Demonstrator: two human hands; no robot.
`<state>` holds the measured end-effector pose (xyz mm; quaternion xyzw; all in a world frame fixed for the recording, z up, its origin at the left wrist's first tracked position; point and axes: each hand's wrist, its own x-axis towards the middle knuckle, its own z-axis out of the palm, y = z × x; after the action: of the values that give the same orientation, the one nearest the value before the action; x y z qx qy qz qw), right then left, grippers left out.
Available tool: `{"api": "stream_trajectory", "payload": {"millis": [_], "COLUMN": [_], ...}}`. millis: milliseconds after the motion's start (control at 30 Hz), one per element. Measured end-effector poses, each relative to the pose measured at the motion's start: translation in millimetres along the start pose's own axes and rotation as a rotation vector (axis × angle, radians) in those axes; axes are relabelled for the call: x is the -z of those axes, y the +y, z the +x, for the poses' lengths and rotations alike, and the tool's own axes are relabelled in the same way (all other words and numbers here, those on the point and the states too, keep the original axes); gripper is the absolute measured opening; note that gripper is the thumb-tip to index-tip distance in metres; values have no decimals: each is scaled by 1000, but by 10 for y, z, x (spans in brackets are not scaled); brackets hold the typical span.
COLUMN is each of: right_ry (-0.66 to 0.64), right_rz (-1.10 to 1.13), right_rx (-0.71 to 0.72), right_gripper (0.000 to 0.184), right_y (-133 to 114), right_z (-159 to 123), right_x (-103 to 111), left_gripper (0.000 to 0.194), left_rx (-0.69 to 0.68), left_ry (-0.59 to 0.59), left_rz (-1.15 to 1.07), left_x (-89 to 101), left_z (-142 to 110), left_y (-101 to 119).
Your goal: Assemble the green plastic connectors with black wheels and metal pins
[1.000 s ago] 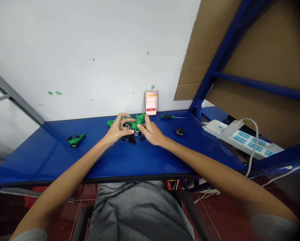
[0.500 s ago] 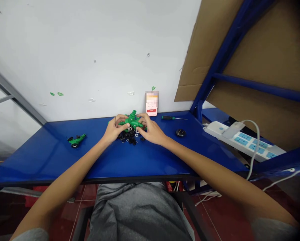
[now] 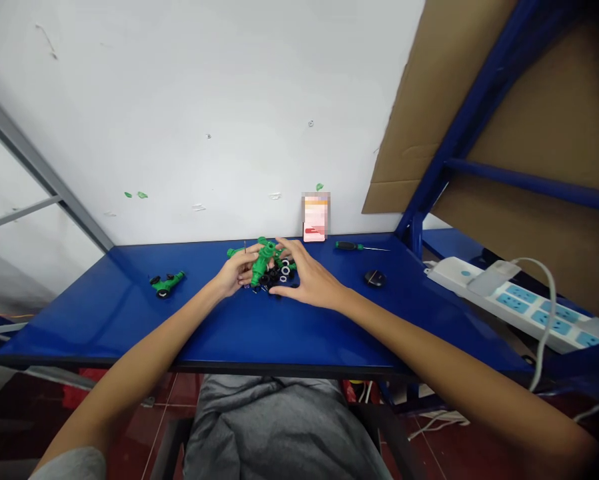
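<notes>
My left hand [image 3: 237, 270] grips a green plastic assembly [image 3: 262, 261], which stands tilted with its lower end near the table. My right hand [image 3: 309, 283] arches open beside it, with the fingertips close to the assembly's upper part. Under and beside both hands lies a heap of small black parts [image 3: 272, 283], with white rings [image 3: 285, 270] among them. Part of a further green piece [image 3: 235, 253] shows behind my left hand. The hands hide part of the heap.
A small green wheeled assembly [image 3: 166, 283] sits on the blue metal table [image 3: 104, 320] to the left. A screwdriver [image 3: 352, 246] and a round black part [image 3: 374, 279] lie to the right. A power strip [image 3: 519, 307] sits beyond the table's right end, below a blue shelf frame [image 3: 479, 120].
My hands have come apart, and my right hand has moved right and lower. The green assembly now stands more upright in my left hand. The whole view has shifted slightly.
</notes>
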<state>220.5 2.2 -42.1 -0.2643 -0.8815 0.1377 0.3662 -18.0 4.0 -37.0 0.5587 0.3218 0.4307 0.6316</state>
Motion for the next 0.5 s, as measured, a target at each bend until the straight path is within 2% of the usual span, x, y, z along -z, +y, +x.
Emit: {"api": "stream_trajectory", "payload": {"millis": [67,133,233,300,367,433,500], "right_ry": [19,54,120,155,163,174,154], "right_rz": [9,11,-52,-92,-120,-119,-114], "right_rx": [41,82,108,62,-2,-60,-95], "right_gripper": [116,113,81,56,38,33,26], "right_y": [-65,-96,-67,-2,90,185,260], "right_z": [-9,-5,24,49,70,83,86], "right_x": [-35,-33,23,68,99,110,104], "left_gripper": [48,50,50,43,35,31,37], "left_rx": [27,19,-133,-293,-326,-296,-274], "left_ry": [-33,-45,54,226,367,383,396], "left_rz": [60,134,341,587,892,1080,1181], "left_x": [-81,-126,-99,-27,60,137,198], "left_z": [-20,-25,-5,11,23,31,37], "left_y": [-28,-49,-40,-7,30,56,75]}}
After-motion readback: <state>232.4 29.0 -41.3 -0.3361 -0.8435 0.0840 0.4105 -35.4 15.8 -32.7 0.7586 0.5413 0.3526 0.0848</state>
